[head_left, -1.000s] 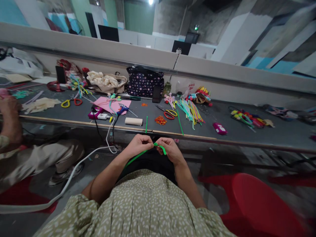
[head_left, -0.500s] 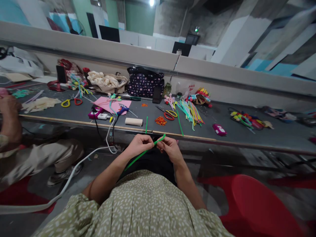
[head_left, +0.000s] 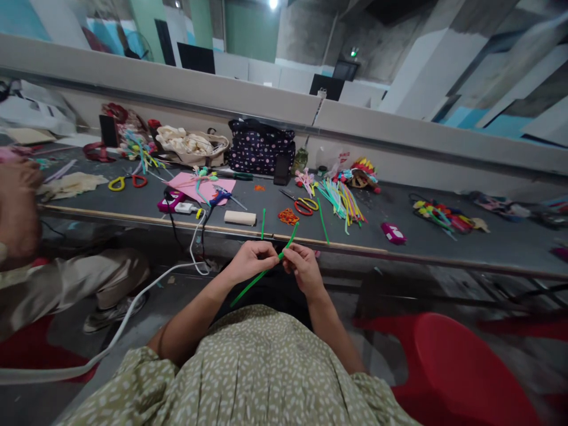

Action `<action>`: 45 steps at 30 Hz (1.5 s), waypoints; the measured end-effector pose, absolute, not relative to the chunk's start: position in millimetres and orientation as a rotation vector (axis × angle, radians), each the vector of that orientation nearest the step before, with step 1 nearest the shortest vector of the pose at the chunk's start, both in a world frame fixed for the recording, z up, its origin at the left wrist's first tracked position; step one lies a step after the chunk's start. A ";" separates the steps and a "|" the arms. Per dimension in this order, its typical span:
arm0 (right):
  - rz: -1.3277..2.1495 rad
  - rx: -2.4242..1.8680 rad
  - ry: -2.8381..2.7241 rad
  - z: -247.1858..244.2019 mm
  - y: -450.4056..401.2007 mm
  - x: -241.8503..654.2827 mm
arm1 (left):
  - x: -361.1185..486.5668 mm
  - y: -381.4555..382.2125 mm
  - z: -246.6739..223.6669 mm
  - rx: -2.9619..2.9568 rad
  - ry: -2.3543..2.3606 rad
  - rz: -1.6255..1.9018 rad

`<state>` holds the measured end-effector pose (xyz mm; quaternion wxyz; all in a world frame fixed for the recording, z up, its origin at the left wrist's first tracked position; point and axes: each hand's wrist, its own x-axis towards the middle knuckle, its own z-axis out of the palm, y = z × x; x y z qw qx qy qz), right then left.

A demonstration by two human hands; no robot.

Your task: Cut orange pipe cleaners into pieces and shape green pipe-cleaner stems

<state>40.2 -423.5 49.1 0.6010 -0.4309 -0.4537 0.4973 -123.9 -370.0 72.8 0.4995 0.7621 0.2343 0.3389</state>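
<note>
Green stem (head_left: 249, 287) is pinched by left grip (head_left: 252, 259) and right grip (head_left: 306, 269) (bench (head_left: 421, 241) just beyond). Overtwisted, it could be kinked.

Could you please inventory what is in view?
Held stem: at least one, green, above lap
Loose stems: two, green, table front
Scissors: two, red-and-yellow, centre and left
Stem bundle: one, multicoloured, centre-right
Orange pile: one, orange, centre
Roll: one, cream, table front
Glue gun: one, blue, centre-left
Sheet: one, pink, centre-left
Boxes: two, magenta, left and right
Bag: one, dark dotted, table back
Phone: one, black, against bag
Basket: one, beige, left of bag
Clutter: uncountable, mixed colours, table ends
Table: one, grey, middle
Stools: several, red, both sides
Co-worker: one, beige trousers, left
Left hand: one, bare, at held stem
Right hand: one, bare, at held stem
</note>
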 end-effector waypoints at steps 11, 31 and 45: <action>0.239 -1.055 -1.417 51.6 -441.7 44.7 | -124.8 -368.5 71.3 1.518 0.594 0.771; -0.409 -1.028 -1.689 57.6 -443.6 45.4 | -123.5 -375.9 73.8 1.232 0.413 0.700; -0.059 -0.974 -1.724 66.4 -443.5 43.9 | -128.6 -380.2 82.3 1.465 0.450 0.731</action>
